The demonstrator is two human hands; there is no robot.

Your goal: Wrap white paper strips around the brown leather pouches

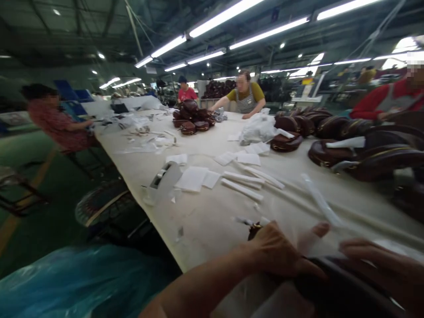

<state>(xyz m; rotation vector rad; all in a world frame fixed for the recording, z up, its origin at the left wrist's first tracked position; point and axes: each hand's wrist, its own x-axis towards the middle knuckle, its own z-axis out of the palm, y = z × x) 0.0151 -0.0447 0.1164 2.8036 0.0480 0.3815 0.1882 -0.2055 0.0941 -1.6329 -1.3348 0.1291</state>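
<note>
Both hands are working a dark bag and a clear plastic sheet at the near edge of the bench.

The left hand (276, 251) is curling its fingers (311, 269) down onto the dark bag (344, 291), the thumb sticking up against the clear plastic sheet (318, 240). The right hand (380, 265) is lying with fingers half bent over the bag's far side, touching the sheet; how firmly it is gripping cannot be told. Paper strips (243, 179), a tape dispenser (162, 181) and more brown bags (331, 152) are lying farther along the bench (205, 221).
</note>
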